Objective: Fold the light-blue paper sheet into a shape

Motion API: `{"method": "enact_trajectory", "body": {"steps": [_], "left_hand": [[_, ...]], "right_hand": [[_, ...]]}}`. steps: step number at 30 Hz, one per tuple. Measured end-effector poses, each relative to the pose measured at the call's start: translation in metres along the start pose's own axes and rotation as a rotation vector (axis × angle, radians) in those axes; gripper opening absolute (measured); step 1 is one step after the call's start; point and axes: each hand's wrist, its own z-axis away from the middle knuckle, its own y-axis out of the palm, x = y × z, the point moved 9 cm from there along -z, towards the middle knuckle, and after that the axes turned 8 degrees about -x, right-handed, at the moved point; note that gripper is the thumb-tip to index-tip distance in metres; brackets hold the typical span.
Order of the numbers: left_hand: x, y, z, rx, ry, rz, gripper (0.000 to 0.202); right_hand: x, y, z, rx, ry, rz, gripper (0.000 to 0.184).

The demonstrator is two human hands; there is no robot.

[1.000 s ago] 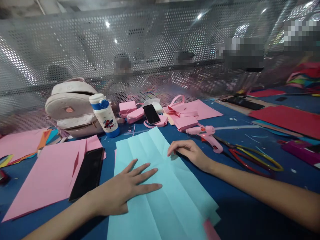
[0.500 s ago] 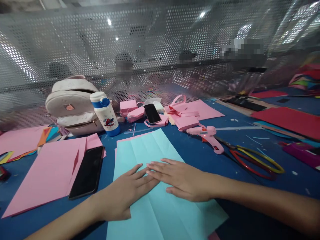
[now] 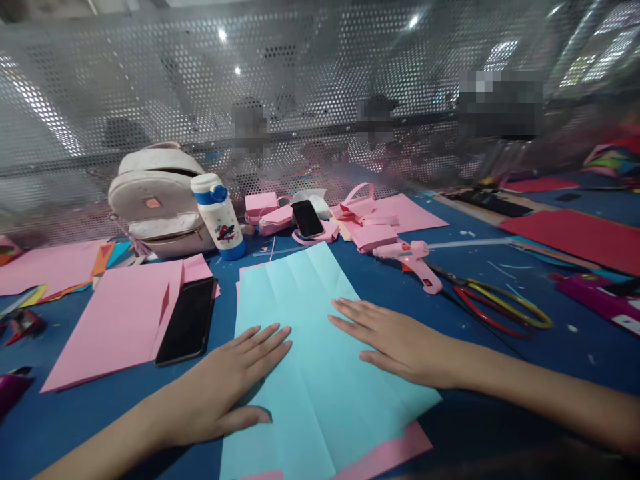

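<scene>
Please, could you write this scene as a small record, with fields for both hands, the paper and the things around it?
left hand: open, laid on the paper's left side
right hand: open, laid on the paper's right side
paper: light-blue sheet, creased, lying over pink paper
to the left: large black phone
to the right: pink glue gun, scissors
behind: whitish backpack, bottle standing upright

Light-blue sheet (image 3: pixel 305 300): matt paper, ridged with long creases. Pink sheet (image 3: pixel 400 450) beneath it: matt paper, smooth. Left of the light-blue sheet, black phone (image 3: pixel 187 320): smooth, glossy face (sheen slight). To its right, pink glue gun (image 3: pixel 410 259): smooth plastic. Beyond it, perforated panel (image 3: pixel 310 60): grey metal, dully reflective.
</scene>
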Motion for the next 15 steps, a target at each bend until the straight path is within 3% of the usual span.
{"method": "enact_trajectory", "body": {"steps": [10,15], "left_hand": [[-0.004,-0.001,0.036,-0.055,-0.092,-0.151,0.078],[-0.015,-0.008,0.041,-0.126,-0.078,-0.248,0.081]], "right_hand": [[-0.01,-0.007,0.039,-0.181,0.114,0.298,0.061],[0.014,-0.04,0.031,-0.229,0.088,0.287,0.056]]}}
